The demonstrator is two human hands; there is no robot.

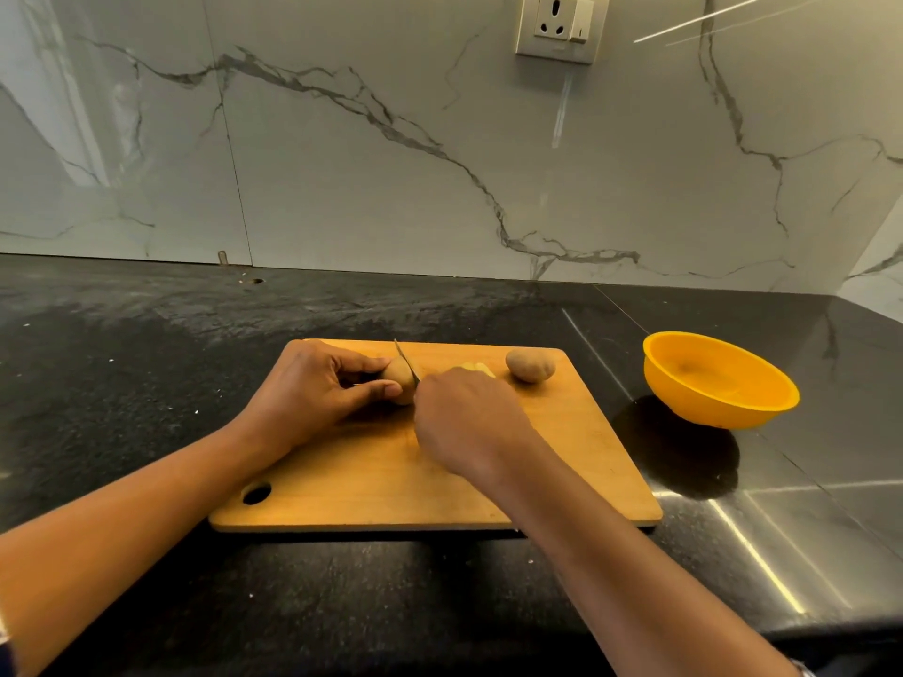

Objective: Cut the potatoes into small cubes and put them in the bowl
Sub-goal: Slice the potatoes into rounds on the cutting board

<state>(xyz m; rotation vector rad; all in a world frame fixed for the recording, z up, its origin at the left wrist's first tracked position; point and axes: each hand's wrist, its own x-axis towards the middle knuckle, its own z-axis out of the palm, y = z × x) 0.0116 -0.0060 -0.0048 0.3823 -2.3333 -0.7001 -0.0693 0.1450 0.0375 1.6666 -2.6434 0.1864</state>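
Head view, looking down at a dark stone tabletop (pixel 146 373) w/ a wooden cutting board (pixel 391 476) lying on it.

L hand (pixel 312 390) rests on the board's far-left part. Its fingers (pixel 364 366) and thumb are curled round a brown potato (pixel 401 381), holding it down on the board.

R hand (pixel 469 422) sits just right of the L fingers, back of hand up. Its fingers curl under, mostly out of sight, closed on a knife (pixel 406 361). The handle is hidden in the grip and only the thin blade shows. The blade sticks out from the R fingers and slants away toward the wall. Its edge lies on the held potato's right end, just beside the L fingertips.

Just beyond the R knuckles, a pale cut potato piece (pixel 473 367) lies on the board, partly hidden by the hand. Farther right of the R fingers, near the board's far-right corner, a whole potato (pixel 530 365) w/ skin on lies apart from the rest.

Well right of both hands, off the board, a yellow bowl (pixel 708 408) sits on the tabletop.

Behind the tabletop is a grey-veined marble wall (pixel 342 163) w/ a power socket (pixel 562 24) high up, right of centre.
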